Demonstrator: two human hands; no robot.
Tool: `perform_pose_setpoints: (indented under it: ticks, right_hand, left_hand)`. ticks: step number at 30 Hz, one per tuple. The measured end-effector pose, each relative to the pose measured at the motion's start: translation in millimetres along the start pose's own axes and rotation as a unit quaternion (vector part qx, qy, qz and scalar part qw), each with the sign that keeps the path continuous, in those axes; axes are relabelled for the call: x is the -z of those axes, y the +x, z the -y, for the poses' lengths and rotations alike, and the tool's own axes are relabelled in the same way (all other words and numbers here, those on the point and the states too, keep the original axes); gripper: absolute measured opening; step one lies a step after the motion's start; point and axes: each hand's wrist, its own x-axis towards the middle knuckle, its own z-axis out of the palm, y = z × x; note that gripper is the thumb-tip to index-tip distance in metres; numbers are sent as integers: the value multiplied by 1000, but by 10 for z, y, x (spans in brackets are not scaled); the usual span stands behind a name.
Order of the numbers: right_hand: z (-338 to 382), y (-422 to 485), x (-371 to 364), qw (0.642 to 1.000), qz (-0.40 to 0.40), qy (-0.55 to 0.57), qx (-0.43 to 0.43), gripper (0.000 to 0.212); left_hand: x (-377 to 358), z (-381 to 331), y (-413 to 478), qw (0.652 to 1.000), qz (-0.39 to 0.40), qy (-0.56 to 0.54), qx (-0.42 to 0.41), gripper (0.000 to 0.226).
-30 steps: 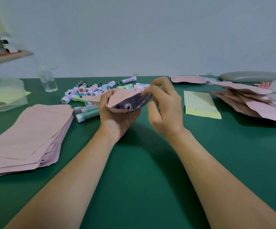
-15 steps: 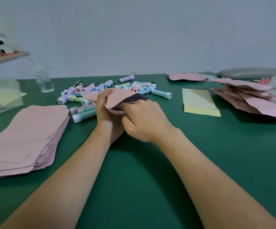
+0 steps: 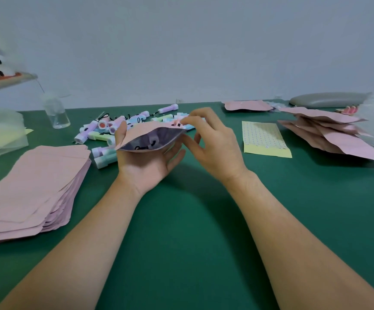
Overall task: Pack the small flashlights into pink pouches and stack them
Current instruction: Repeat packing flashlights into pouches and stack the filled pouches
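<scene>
The left grip (image 3: 145, 162) cradles the pink pouch (image 3: 141, 133) from below, fingers curled round it. Its mouth gapes, showing a silvery lining and a small flashlight (image 3: 146, 147) with a black cord inside. The right grip (image 3: 212, 148) is at the pouch's right corner, whether pinching it I cannot tell. Loose pastel flashlights (image 3: 118, 126) lie just behind the pouch, flat pouches (image 3: 31, 186) are stacked to its left, and filled pouches (image 3: 329, 135) are piled well to its right on the green tabletop (image 3: 181, 242).
</scene>
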Motion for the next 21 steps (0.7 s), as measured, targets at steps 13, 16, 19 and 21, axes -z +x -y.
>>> perform_pose_setpoints:
  ticks: [13,16,19,21]
  right_hand:
    - [28,143,25,977,-174,117,-51,22]
    - [-34,182,49,937,-229,206,-163,29]
    - [-279,102,6,909,-182,247,-282,33]
    - [-417,-3,-55,892,-111,283,-336,34]
  left_hand:
    - [105,3,116,982,-172,-44,-72,87]
    - [103,-23,122,978,-193,-25,-79,73]
    - [43,-7,140,972,-210,79,-73,67]
    - [-5,21,151,959,-200,194,-54,64]
